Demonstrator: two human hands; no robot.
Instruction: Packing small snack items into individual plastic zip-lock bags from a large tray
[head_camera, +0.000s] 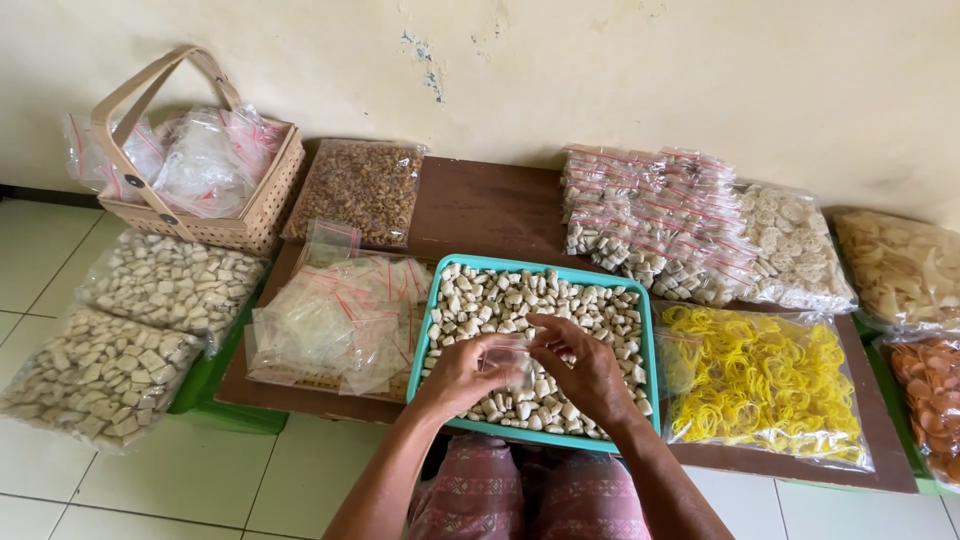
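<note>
1. small clear plastic bag (510, 358) sits between both hands, held above the near half of the teal tray (437, 300); it is thin and see-through, so its edges are hard to make out.
2. left hand (462, 375) curls around the bag's left side, fingers closed on the plastic.
3. right hand (585, 368) pinches the bag's top from the right, thumb and fingertips pressed together on it.
4. the tray is full of small pale, blocky snack pieces (500, 295) and lies on a dark brown wooden surface (480, 205), just in front of the person's knees in pink patterned cloth (530, 495).
5. left of the tray, touching it, lies a loose pile of empty clear bags with red seal strips (335, 320).
6. right of the tray lies a large bag of yellow rubber bands (765, 385).
7. behind the tray, near the wall, is a stack of small filled packets (655, 220), with a bag of pale round crackers (795, 245) beside it.
8. at the far left a woven basket (245, 215) with a handle holds more clear bags; a bag of brown snacks (360, 190) lies beside it.
9. two big bags of pale pieces (130, 330) rest on the tiled floor at left.
10. at the right edge are bags of pale chips (900, 265) and orange chips (930, 400).
</note>
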